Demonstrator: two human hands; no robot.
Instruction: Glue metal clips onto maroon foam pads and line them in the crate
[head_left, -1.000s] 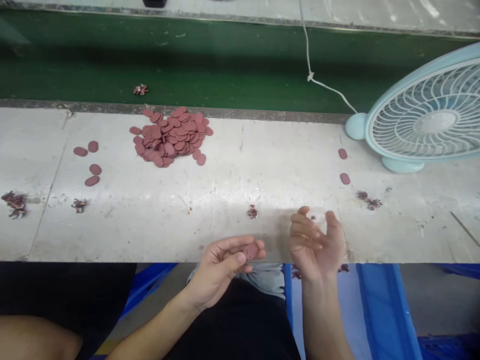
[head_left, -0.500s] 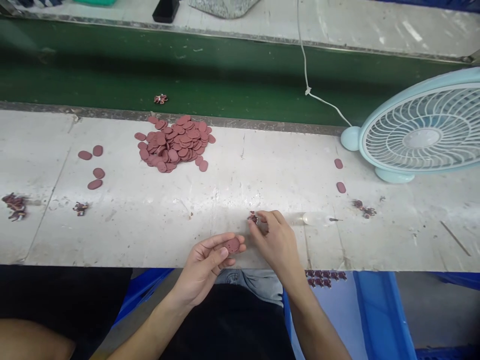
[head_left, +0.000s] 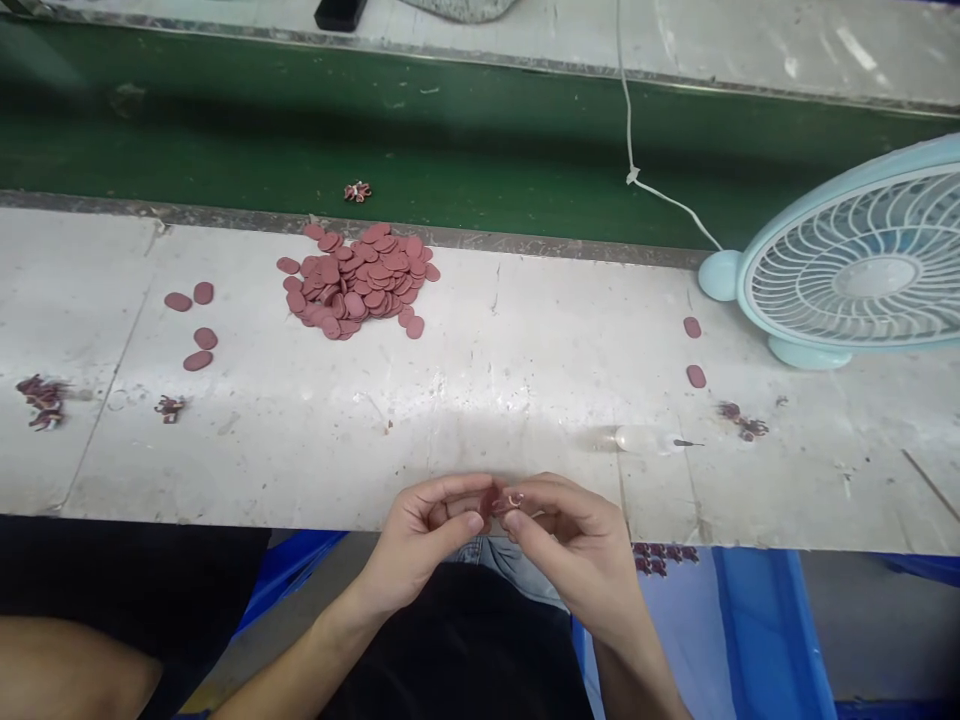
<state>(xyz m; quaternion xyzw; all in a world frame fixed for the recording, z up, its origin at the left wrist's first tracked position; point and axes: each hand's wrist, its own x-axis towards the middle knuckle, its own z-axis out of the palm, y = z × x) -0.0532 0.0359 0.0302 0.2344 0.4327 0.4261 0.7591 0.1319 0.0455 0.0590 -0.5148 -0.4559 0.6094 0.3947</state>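
Between thumb and fingers, my left hand (head_left: 431, 535) pinches a reddish-brown oval disc (head_left: 489, 503), tilted nearly edge-on. My right hand (head_left: 574, 535) grips a small dark red and white figure piece (head_left: 511, 503) right beside the disc. Both hands meet over the front edge of the worktable (head_left: 465, 400). Whether the two pieces touch is too small to tell. Farther back lies a large pile of similar oval discs (head_left: 360, 280). A clear bottle with a thin dark tip (head_left: 649, 440) rests to the right of my hands.
A light blue fan (head_left: 862, 275) stands at the right, its white cord running back. Loose discs (head_left: 198, 360) and small figure pieces (head_left: 170, 408) lie at the left, more at the right. Below the table edge is a blue tray (head_left: 772, 620). A person's arm (head_left: 75, 665) shows lower left.
My right hand has picked up the small figure piece from the table and brought it beside the disc in my left hand. The disc has turned more edge-on. The view has shifted slightly.
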